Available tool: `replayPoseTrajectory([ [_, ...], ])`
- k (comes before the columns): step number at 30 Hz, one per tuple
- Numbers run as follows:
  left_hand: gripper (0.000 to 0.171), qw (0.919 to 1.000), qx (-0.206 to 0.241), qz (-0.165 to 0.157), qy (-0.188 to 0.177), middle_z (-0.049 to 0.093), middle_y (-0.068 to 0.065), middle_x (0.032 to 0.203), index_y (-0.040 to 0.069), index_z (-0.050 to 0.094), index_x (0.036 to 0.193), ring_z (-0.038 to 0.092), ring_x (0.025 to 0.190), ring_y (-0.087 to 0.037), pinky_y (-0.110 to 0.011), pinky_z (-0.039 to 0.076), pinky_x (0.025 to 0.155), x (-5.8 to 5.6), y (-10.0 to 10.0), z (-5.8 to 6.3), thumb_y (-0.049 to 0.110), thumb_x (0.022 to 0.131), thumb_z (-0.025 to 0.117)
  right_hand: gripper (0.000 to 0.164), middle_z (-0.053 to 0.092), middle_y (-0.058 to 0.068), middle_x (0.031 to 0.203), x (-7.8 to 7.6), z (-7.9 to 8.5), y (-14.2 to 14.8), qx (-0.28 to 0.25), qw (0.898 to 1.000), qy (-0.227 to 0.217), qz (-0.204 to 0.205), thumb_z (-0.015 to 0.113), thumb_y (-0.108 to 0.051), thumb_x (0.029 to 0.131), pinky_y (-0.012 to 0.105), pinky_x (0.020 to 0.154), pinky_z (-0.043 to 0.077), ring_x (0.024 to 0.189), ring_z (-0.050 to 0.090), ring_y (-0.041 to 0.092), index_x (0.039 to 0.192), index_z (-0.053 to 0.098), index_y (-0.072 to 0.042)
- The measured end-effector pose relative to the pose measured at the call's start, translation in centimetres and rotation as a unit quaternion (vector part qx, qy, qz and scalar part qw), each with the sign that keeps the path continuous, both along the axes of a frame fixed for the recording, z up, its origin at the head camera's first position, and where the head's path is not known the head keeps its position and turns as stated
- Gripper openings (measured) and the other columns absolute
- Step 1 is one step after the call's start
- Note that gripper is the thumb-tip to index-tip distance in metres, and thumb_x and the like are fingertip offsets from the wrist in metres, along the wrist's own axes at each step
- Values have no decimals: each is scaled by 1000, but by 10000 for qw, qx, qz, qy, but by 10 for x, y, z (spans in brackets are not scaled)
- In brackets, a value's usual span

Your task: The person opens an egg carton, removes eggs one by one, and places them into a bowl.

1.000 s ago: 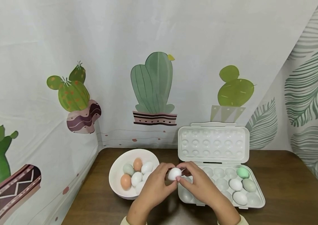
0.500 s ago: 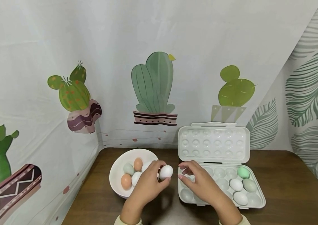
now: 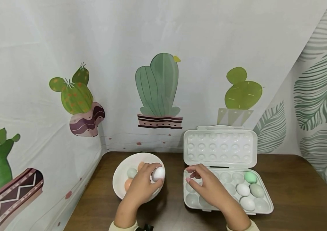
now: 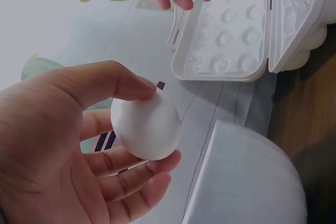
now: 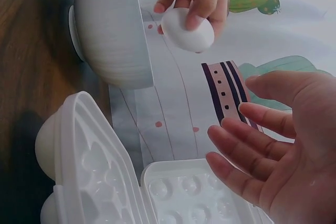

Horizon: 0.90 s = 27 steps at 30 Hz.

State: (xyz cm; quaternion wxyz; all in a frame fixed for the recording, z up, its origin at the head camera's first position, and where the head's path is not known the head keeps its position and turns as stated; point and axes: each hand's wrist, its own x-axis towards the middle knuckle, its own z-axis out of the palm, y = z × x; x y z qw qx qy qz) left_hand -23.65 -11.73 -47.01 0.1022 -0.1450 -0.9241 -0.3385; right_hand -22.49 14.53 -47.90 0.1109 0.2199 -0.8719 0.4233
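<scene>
A white egg is pinched between the thumb and fingers of my left hand, over the right side of a white bowl. In the left wrist view the same egg shows clear above the bowl's rim. A pale green egg and brown eggs lie in the bowl, partly covered by the hand. My right hand holds nothing, its fingers loosely bent over the left part of the egg carton. In the right wrist view its fingers are spread apart.
The carton's lid stands raised at the back. Its right end holds a mint green egg, a grey-green egg and two white eggs. A brown wooden table lies beneath, with a printed cloth behind.
Both hands were at the white egg a second ago. The right hand has let go and stayed over the carton; the left has carried the egg leftward over the bowl.
</scene>
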Motion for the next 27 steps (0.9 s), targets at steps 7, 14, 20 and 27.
replayPoseTrajectory([
  [7,46,9998,-87,152,-120,62,6,108,22,66,125,60,92,-9,-31,52,83,-2,-8,-2,20,81,77,27,63,-13,115,-2,-1,3,42,10000,60,-46,70,-23,95,37,92,56,100,67,13,122,64,-23],
  [14,47,9979,-315,419,-378,58,7,107,24,66,125,62,86,-12,-31,44,67,-4,-14,-2,22,80,77,27,64,-11,115,-6,-1,8,115,9998,81,-152,70,-23,95,37,93,56,102,68,15,121,64,-22],
  [20,46,9977,-315,375,-470,59,2,114,20,66,124,63,94,-16,-36,48,71,-2,-15,1,19,80,76,29,64,-7,117,-7,-2,16,257,9990,136,-340,71,-21,95,38,93,56,103,68,16,123,64,-17],
  [27,44,9988,-252,264,-336,60,-7,124,11,65,125,62,107,-21,-43,52,95,-2,-19,1,12,82,74,33,65,-1,119,-7,-6,32,408,9972,175,-594,70,-22,95,44,92,55,107,67,21,126,63,-13],
])
